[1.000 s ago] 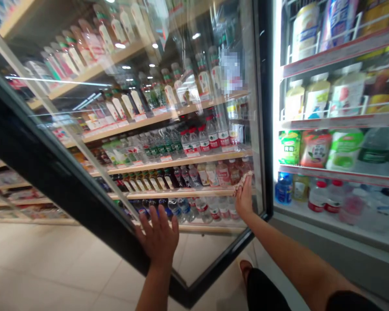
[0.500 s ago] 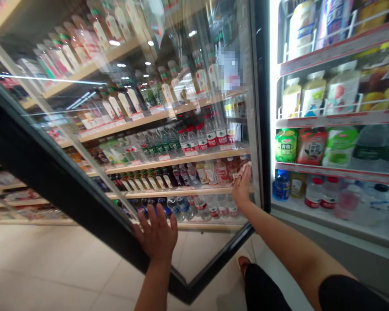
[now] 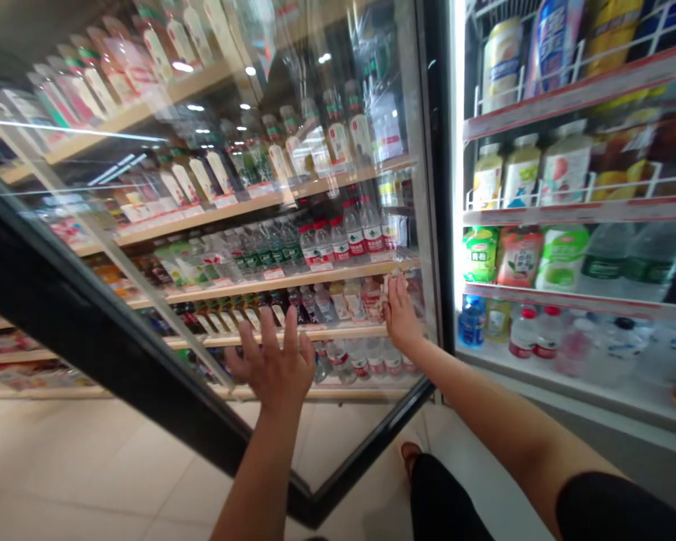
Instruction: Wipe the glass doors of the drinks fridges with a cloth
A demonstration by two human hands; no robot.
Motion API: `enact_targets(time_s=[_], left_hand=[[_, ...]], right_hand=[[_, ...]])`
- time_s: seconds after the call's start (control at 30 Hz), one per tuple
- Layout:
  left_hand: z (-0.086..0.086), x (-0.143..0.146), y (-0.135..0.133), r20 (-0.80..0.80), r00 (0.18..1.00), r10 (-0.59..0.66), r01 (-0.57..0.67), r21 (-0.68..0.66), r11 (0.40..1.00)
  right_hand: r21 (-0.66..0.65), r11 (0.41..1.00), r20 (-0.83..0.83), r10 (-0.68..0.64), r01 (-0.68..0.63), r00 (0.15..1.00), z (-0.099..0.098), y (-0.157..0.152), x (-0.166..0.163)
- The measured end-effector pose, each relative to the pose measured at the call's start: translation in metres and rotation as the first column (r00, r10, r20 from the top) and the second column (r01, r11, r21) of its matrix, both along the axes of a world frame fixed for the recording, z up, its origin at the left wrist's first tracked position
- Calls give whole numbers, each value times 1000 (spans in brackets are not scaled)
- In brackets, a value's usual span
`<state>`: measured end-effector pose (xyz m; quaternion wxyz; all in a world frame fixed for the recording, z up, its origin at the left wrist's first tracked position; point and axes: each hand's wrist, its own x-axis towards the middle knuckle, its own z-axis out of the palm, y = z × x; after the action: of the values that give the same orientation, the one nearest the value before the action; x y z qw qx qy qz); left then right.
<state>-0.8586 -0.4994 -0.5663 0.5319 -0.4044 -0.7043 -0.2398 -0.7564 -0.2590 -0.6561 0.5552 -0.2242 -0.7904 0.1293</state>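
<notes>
A glass door (image 3: pixel 327 417) with a black frame (image 3: pixel 372 451) stands swung open in front of me. My right hand (image 3: pixel 404 323) presses a crumpled, pale patterned cloth (image 3: pixel 395 282) against the glass near the hinge-side edge, and the fingers partly cover it. To the left, my left hand (image 3: pixel 276 361) is raised with fingers spread and holds nothing. It is in front of the lower glass beside the slanting frame; whether it touches the glass I cannot tell.
Seen through the glass are wooden shelves (image 3: pixel 248 282) with rows of bottles. At right, the lit fridge (image 3: pixel 541 214) holds bottles, cans and pouches on wire-fronted shelves. Pale floor tiles (image 3: pixel 118 466) lie below, with my shoe (image 3: pixel 410 454) by the door's lower corner.
My left hand has come off the black frame edge and moved up, fingers spreading. The right hand and cloth have slid a little left along the glass. The view has shifted slightly right.
</notes>
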Motion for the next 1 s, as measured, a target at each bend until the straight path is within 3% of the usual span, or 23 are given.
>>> enact_targets(time_s=[0.07,0.13,0.3,0.37,0.43,0.5,0.57,0.63,0.73,0.87,0.93,1.0], left_hand=[[24,5,15,47,999,-13,15,-32,999],[38,9,24,76,997,1,2,-38,999],[37,10,24,75,997,0,3,-51,999],[35,10,21,83,997,7,-2,-57,998],[36,11,20,95,995,7,-1,-58,998],[36,12,20,103,995,-4,10,-52,999],[36,12,19,101,995,-13,18,-48,999],[35,11,19,89,996,-22,27,-52,998],[33,8,20,76,997,-25,29,-48,998],[32,8,21,38,999,4,-2,-45,999],[32,12,21,24,1000,12,-11,-33,999],[32,16,21,29,1000,1,-1,-11,1000]], right_hand=[[-27,1000,42,0,1,999,0,2,5],[-46,999,39,0,2,999,12,1,7],[81,995,-82,66,-59,994,68,-14,-2],[129,989,-81,90,-79,993,79,-19,-7],[80,996,-95,50,-42,994,70,-15,-10],[-88,995,-172,-63,49,983,45,-2,-10],[-285,951,-263,-200,122,944,19,18,-7],[-384,911,-306,-277,148,911,7,40,-5],[-369,917,-311,-271,147,911,26,62,-6],[-195,976,-297,-155,99,942,63,60,-13],[-158,985,-310,-111,63,944,59,54,-12],[-270,961,-359,-157,58,920,41,51,-8]])
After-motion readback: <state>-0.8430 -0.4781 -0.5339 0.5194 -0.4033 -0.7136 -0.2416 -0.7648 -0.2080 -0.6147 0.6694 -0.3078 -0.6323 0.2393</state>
